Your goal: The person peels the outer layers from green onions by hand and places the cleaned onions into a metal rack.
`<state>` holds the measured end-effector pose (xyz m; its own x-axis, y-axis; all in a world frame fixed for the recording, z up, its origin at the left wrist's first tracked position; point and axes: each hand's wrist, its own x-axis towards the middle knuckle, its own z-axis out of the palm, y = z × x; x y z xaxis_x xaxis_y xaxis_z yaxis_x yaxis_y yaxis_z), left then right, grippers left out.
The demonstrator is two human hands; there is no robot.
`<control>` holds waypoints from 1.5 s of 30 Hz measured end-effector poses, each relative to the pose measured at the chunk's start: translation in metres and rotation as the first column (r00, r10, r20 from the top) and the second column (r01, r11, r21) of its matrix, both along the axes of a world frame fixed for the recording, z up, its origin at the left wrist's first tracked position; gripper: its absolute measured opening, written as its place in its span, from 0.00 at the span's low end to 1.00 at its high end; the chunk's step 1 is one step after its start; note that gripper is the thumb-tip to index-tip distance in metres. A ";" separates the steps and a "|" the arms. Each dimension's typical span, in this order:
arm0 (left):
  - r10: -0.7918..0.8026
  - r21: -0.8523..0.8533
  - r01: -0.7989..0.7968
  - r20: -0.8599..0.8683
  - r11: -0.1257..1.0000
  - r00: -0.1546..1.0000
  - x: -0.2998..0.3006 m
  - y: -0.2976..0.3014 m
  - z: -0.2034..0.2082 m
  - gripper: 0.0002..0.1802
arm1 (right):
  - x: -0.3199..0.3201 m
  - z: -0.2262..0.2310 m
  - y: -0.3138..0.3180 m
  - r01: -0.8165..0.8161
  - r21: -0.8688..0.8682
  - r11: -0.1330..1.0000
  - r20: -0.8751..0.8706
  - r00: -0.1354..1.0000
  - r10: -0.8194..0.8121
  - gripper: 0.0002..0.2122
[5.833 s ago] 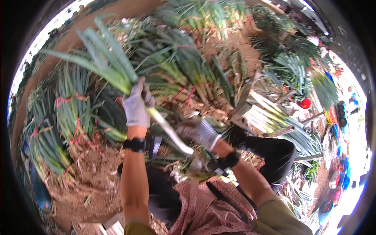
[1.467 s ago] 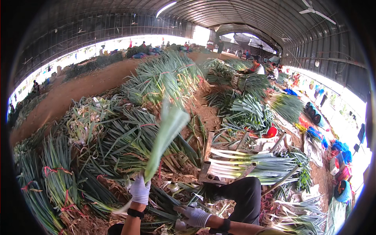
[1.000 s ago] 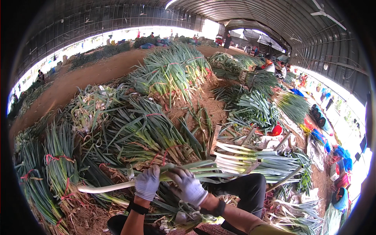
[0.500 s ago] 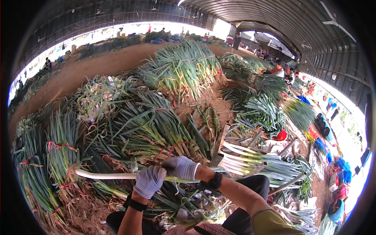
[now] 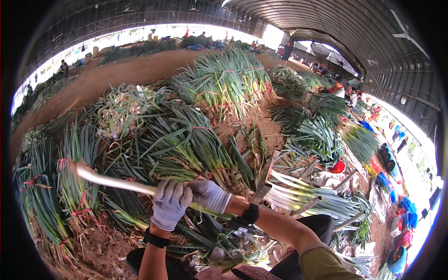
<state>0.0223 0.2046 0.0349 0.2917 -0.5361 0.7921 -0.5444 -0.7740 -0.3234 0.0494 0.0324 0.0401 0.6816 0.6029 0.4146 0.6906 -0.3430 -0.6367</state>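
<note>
Both my hands wear pale striped knit gloves and hold one green onion [image 5: 122, 184]. My left hand [image 5: 170, 205] is wrapped round its shaft, the long white end slanting up to the left and slightly blurred. Right beside it, my right hand [image 5: 210, 195] is closed on the greener part. Behind the hands lies a heap of green onions [image 5: 186, 144] with leaves spread and red ties. Trimmed green onions [image 5: 308, 193], white ends to the left, lie on a metal-barred rack [image 5: 263, 172] to my right.
Bundles tied with red string [image 5: 77, 158] lie at the left. A tall stack of bundles [image 5: 228, 79] stands farther back. Peelings [image 5: 233, 254] litter the ground by my knees. A red object [image 5: 337, 167] lies beyond the rack, and a seated person [image 5: 337, 88] is at the far right.
The green onion's white end has swung upward and to the left. My hands have shifted slightly left and remain closed on it. The whole view has tilted a little.
</note>
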 end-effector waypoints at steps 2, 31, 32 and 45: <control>0.019 -0.022 -0.020 -0.017 1.000 1.000 -0.004 0.005 -0.003 0.18 | -0.003 0.002 0.007 0.054 0.281 0.958 -0.176 0.984 -0.004 0.09; -0.847 -0.944 -0.320 -0.234 0.081 0.477 0.004 -0.021 -0.026 0.13 | -0.015 0.003 0.019 0.210 0.280 0.937 -0.189 0.969 -0.160 0.09; -0.825 -0.927 -0.346 -0.305 0.143 0.476 0.004 -0.017 -0.030 0.13 | -0.015 0.005 0.019 0.206 0.123 0.971 0.000 0.978 -0.207 0.10; -0.903 -0.933 -0.355 -0.105 -0.056 0.418 0.013 -0.039 -0.033 0.06 | -0.011 0.028 -0.003 0.183 -0.213 0.960 -0.007 0.982 -0.189 0.11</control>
<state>0.0350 0.1656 0.0021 0.9747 0.1049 0.1972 -0.2228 0.3965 0.8906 0.0387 0.0298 0.0676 0.7990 0.5362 0.2723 0.5858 -0.5916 -0.5539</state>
